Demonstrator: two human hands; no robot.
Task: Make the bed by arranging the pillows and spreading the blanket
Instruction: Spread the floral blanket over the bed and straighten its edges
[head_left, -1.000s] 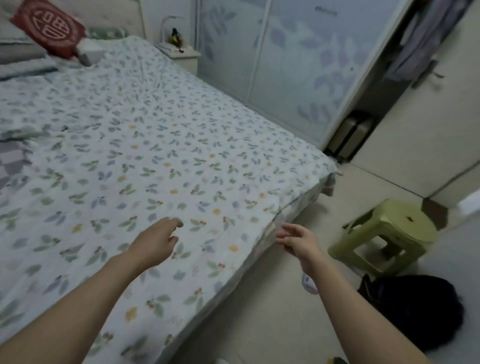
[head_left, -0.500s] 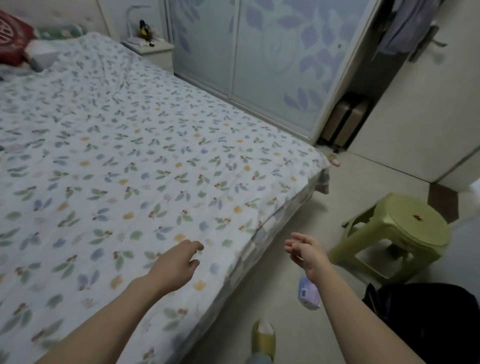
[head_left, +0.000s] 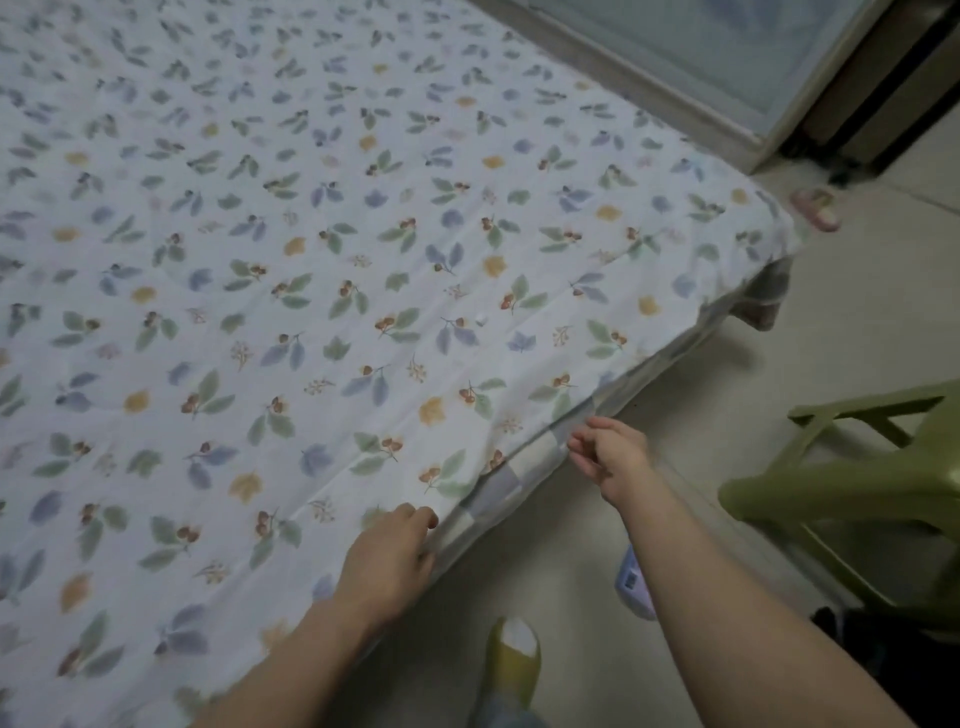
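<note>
The leaf-patterned white blanket lies spread flat over the bed and reaches its foot edge. My left hand sits on that edge, fingers curled over the hem and thumb tucked at its side, gripping it. My right hand hovers just off the edge further right, over the floor. Its fingers are loosely bent and hold nothing, their tips close to the hem. A checked sheet shows beneath the blanket between my hands. No pillows are in view.
A green plastic stool stands close on the right, with a dark bag below it. A pink slipper lies by the wardrobe's sliding door. My yellow-slippered foot and a small lilac object are on the tiled floor.
My view has dropped and moved closer to the bed's foot. Both hands have reached down to the blanket's edge, and the left one has closed on the hem.
</note>
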